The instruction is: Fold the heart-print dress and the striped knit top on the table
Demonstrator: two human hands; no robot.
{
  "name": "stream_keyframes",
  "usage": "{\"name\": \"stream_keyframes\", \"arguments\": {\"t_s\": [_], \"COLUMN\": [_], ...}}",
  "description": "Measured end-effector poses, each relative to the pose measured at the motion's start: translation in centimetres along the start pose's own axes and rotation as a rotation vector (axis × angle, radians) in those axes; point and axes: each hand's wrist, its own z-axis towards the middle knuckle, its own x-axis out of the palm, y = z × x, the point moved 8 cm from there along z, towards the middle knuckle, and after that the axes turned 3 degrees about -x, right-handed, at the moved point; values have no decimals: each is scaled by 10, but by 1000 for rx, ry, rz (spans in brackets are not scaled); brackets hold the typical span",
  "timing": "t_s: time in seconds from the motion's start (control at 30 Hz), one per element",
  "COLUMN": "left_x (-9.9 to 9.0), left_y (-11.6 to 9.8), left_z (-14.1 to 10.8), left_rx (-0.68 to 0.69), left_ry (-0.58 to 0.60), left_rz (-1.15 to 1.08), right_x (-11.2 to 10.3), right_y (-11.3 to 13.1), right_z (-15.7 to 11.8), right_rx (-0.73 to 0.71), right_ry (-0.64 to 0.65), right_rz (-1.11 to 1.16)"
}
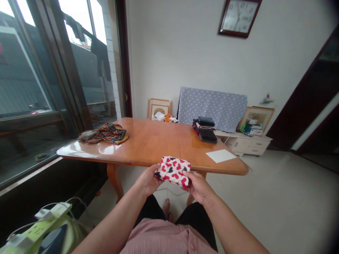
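Note:
Between my two hands is a small folded cloth (173,170), white with red and black hearts, held just off the table's near edge. My left hand (150,180) grips its left end, thumb on top and fingers underneath. At the right end my right hand (198,186) pinches it the same way, thumb pressed on the print. The fingers under the cloth are mostly hidden. Beyond it stretches the wooden table (150,141). A stack of dark folded items (205,128) stands at its back right, and a white sheet of paper (220,155) lies near the right end.
A crumpled patterned cloth (111,133) lies on the table's left end. At lower left is a power strip (39,225) with plugs and cables. Behind the table stand a cloth-covered panel (212,106) and a low white cabinet (249,145). Windows line the left side.

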Motion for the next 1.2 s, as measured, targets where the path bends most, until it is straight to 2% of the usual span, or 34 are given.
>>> {"name": "stream_keyframes", "arguments": {"t_s": [0.13,0.37,0.63,0.73,0.93,1.07,1.2], "left_x": [5,-2,6,19,57,81,108], "left_y": [3,19,22,21,12,10,12], "left_z": [-2,1,24,32,58,90,129], "left_rx": [-74,-124,-43,-44,-21,0,-17], "left_ry": [65,29,-1,5,86,117,97], "left_rz": [2,57,174,247,341,331,348], "right_x": [0,-1,-19,-27,-47,-69,-94], "right_y": [4,8,10,19,49,69,92], "right_z": [-1,-6,7,17,44,70,102], "right_rx": [-16,-13,-24,-38,-65,-42,-45], "right_ry": [61,140,47,34,11,-39,-92], "right_rz": [-25,-32,-50,-50,-75,-195,-232]}}
